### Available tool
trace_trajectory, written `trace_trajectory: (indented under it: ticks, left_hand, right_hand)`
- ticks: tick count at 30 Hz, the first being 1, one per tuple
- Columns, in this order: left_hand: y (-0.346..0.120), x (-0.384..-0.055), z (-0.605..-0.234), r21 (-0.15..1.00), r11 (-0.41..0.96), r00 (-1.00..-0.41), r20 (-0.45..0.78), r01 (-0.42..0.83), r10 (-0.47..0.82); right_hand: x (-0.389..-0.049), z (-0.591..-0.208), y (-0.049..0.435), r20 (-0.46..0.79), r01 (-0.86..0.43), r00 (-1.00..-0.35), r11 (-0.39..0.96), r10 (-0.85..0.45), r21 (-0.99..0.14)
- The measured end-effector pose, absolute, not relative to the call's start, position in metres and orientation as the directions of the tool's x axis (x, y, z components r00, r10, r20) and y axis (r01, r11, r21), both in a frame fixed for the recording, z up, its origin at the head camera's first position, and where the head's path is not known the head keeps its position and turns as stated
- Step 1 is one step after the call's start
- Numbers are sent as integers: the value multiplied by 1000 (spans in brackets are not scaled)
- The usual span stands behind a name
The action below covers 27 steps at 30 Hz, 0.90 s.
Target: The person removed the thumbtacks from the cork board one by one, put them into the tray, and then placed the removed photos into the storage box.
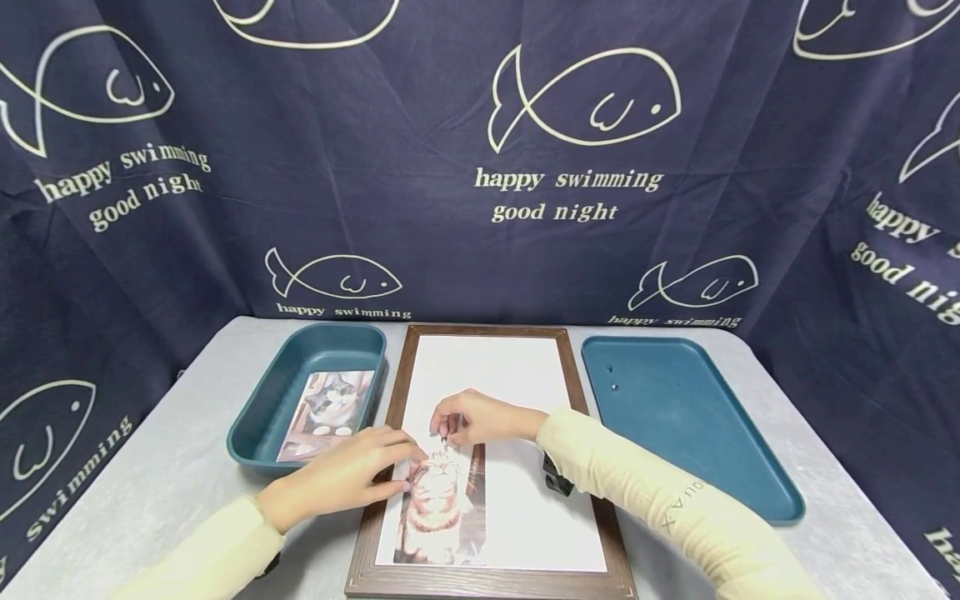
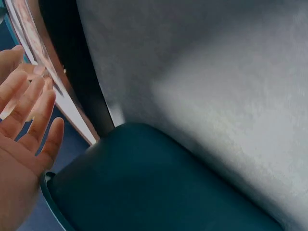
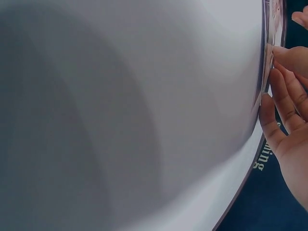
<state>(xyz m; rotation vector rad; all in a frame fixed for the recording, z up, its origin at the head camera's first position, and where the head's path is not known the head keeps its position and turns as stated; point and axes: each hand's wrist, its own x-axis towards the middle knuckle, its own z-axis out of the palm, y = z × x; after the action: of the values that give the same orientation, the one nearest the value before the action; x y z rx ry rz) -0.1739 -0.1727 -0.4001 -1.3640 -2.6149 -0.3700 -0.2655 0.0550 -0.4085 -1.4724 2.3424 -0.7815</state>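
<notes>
A cat photo print (image 1: pixel 438 517) lies on the lower left of a white board (image 1: pixel 525 517) with a brown wooden frame. My right hand (image 1: pixel 476 417) is over the photo's top edge, its thumb and fingertips pinching a small dark, shiny piece (image 1: pixel 444 440) whose kind I cannot tell. With its fingers extended, my left hand (image 1: pixel 352 467) touches the photo's upper left edge. In the right wrist view, the fingertips of the right hand (image 3: pixel 288 106) meet the board close to the photo. Spread fingers of the left hand (image 2: pixel 29 120) show in the left wrist view.
Left of the board stands a deep teal bin (image 1: pixel 300 354) holding another cat picture (image 1: pixel 330 408). On the right lies a shallow teal tray (image 1: pixel 690 425) with two small shiny pieces (image 1: pixel 615 387) near its far left corner. A dark blue fish-print curtain (image 1: pixel 442 250) hangs behind the table.
</notes>
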Motion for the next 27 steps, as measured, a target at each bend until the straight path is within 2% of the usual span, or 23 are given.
trace_trajectory:
  ticks: [7,27]
  left_hand:
    - [-169,-173,-407,128,512,-526,277,850,804]
    - [-171,-175,-415,161,478,-504,292,864,813]
  right_hand:
    - [-265,-409,54,55,-762,-447,348,-893,-546]
    - [-261,-403,50,61,-787,-425,336,-903,-517]
